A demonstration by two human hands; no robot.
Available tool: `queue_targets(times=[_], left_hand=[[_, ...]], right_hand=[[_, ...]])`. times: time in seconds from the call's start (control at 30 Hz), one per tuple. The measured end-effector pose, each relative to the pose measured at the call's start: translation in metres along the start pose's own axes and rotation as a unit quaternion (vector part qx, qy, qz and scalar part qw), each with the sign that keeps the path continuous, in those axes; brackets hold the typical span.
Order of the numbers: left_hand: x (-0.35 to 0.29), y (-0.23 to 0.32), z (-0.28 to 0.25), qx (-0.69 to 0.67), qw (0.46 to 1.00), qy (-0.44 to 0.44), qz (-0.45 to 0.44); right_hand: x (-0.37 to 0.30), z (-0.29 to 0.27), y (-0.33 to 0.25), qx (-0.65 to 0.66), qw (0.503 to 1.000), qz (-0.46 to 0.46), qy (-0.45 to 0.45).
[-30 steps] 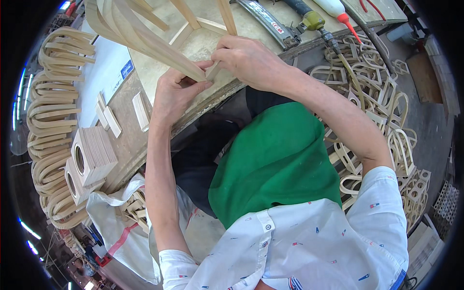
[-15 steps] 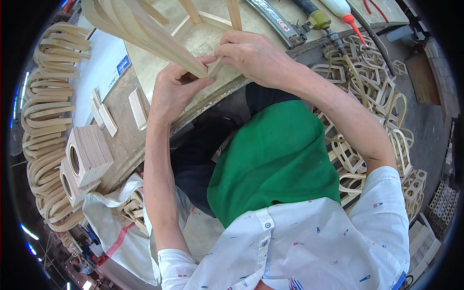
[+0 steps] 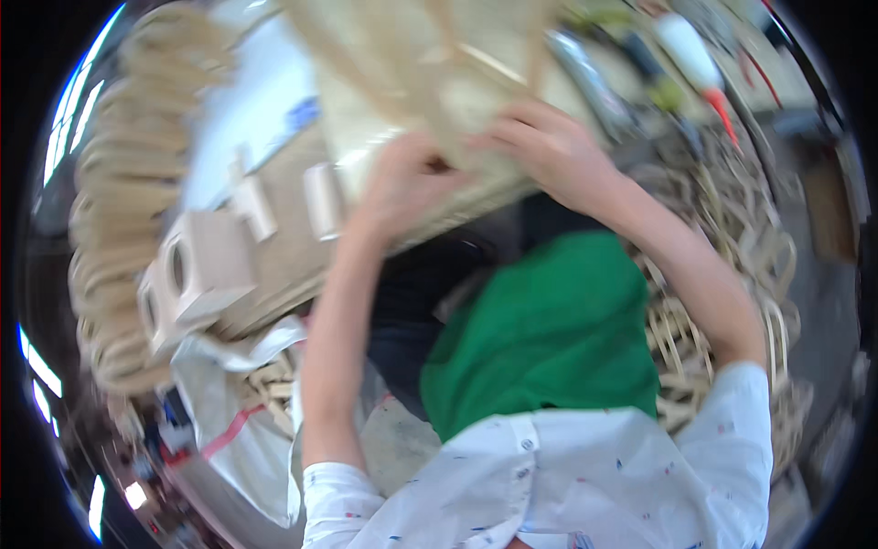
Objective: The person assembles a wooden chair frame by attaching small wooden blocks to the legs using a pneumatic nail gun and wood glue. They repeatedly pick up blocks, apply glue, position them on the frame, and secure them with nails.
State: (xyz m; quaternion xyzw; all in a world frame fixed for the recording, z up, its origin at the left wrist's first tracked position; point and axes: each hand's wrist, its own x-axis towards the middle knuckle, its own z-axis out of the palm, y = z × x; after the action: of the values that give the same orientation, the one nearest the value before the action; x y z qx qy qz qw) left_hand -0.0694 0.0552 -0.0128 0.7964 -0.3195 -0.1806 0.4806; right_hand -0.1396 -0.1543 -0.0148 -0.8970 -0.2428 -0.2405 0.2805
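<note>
A pale wooden frame (image 3: 425, 91) of bent and straight slats stands over the workbench (image 3: 352, 156), blurred by motion. My left hand (image 3: 407, 183) is closed around its near corner, thumb and fingers on either side of the wood. Opposite it, my right hand (image 3: 553, 151) grips the same corner from the right with bent fingers. The joint between the hands is too smeared to make out. Short flat wood strips (image 3: 322, 201) lie on the bench left of my left hand.
Wooden blocks with round holes (image 3: 215, 265) and stacked bent wood parts (image 3: 128, 210) stand left. A white sack (image 3: 247, 448) hangs below. At the right are a silver tool magazine (image 3: 590, 78), a white bottle with red nozzle (image 3: 690, 55) and piled wooden frames (image 3: 722, 247).
The whole view has shifted, so the bench and items appear further right. Both hands keep hold of the frame corner, and the picture has become blurred.
</note>
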Motion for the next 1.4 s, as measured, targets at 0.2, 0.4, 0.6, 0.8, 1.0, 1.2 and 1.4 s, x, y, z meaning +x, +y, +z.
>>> queue_targets(times=[0.2,0.4,0.6,0.8,1.0,1.2,1.4], left_hand=[[0.011,0.008,-0.008,0.027,0.989,-0.033,0.139],[0.004,0.009,-0.009,0.056,0.988,-0.016,0.143],[0.007,0.009,-0.011,0.061,0.983,-0.034,0.17],[0.015,0.006,-0.01,0.069,0.981,-0.058,0.17],[0.008,0.017,-0.014,0.083,0.994,-0.065,0.017],[0.006,0.027,-0.006,-0.038,0.998,-0.058,-0.008],[0.005,0.029,-0.007,-0.014,0.998,-0.058,-0.033]], right_hand=[[0.001,-0.006,-0.014,0.037,0.994,0.096,0.026],[-0.004,-0.001,-0.01,0.094,0.986,0.138,-0.004],[-0.004,0.0,-0.01,0.083,0.985,0.15,-0.013],[0.001,-0.034,-0.029,0.055,0.99,0.131,0.0],[0.002,-0.111,0.041,-0.083,0.943,0.275,0.169],[-0.008,-0.1,0.101,-0.23,0.906,0.353,0.052],[0.02,-0.105,0.126,-0.169,0.871,0.457,-0.059]])
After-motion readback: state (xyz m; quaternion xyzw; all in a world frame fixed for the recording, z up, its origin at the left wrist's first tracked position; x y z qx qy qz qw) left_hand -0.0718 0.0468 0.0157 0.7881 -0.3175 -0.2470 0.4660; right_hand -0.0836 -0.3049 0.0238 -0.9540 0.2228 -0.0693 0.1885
